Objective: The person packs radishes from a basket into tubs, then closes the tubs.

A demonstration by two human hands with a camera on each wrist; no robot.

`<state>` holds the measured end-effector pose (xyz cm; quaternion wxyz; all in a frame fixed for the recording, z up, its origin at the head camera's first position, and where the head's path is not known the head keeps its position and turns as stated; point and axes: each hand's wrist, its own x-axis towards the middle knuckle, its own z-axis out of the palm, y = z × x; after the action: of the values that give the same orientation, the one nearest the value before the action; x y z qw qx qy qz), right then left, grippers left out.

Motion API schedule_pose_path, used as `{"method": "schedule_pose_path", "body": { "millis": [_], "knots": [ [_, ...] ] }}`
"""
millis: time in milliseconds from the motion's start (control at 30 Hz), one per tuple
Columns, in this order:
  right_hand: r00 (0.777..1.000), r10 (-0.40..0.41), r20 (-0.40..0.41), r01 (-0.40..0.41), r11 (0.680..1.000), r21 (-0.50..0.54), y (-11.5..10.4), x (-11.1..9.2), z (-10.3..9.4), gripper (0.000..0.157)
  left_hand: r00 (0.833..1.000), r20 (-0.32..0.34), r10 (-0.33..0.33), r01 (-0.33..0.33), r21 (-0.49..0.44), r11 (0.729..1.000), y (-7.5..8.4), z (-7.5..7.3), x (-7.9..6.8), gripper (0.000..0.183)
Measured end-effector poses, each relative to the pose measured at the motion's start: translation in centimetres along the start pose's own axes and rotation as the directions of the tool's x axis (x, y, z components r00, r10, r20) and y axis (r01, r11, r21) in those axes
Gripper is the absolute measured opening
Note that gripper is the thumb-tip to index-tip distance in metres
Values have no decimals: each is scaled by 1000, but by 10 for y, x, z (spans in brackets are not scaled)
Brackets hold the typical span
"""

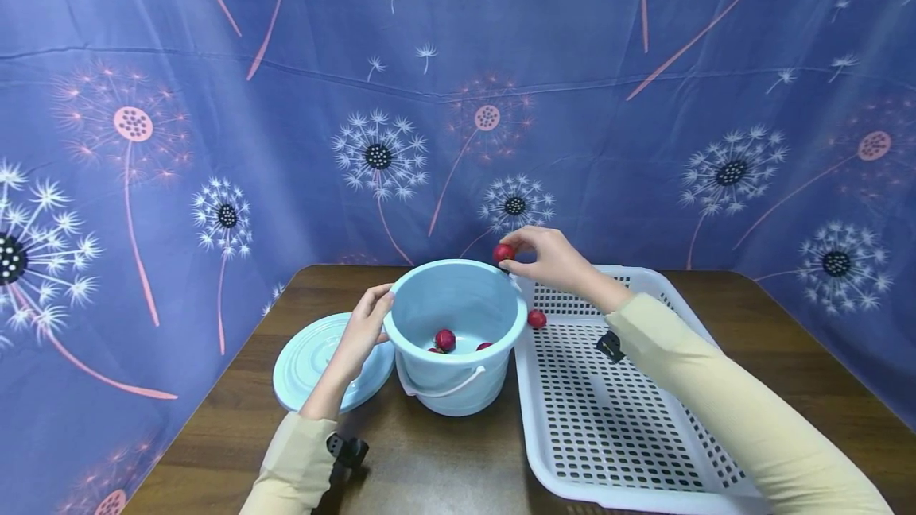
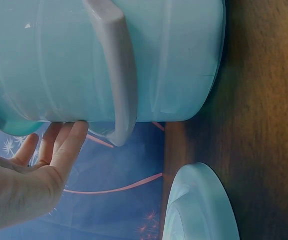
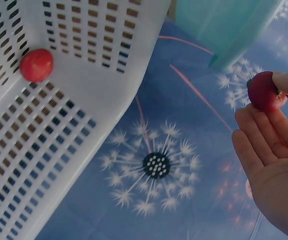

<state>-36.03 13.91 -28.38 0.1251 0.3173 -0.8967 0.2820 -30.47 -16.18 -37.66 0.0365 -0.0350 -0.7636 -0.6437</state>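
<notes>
In the head view my right hand pinches a round red radish between thumb and fingers, just beyond the right rim of a light blue bucket. The right wrist view shows that radish at the fingertips of the right hand, with a stubby stem end. My left hand touches the bucket's left side near its rim. Its fingers rest fairly straight against the wall in the left wrist view, where the left hand is seen. Several radishes lie inside the bucket.
A white perforated basket stands right of the bucket, with one radish at its far left corner. The round blue lid lies on the wooden table left of the bucket. The bucket's handle hangs down in front.
</notes>
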Motion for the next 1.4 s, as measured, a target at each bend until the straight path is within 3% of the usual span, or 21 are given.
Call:
{"method": "schedule_pose_path", "body": {
  "millis": [467,700,833,1167,1400],
  "knots": [
    [993,-107,53,107,994,12,-21,17,33,28,1000,12,-2,2,-7,1000,-3,0,4,48],
    [974,-207,92,207,978,8,-31,20,47,27,1000,7,-4,4,-18,1000,-5,-1,5,48],
    [968,-224,109,224,974,10,-34,21,56,26,1000,10,5,-5,-12,1000,-4,-1,4,48],
    [954,-240,182,242,970,14,-43,29,74,29,1000,13,-17,17,-11,1000,24,1,-14,42],
    [945,-243,219,247,969,10,-43,33,88,31,1000,5,8,-8,-17,1000,-4,-1,3,48]
  ]
}}
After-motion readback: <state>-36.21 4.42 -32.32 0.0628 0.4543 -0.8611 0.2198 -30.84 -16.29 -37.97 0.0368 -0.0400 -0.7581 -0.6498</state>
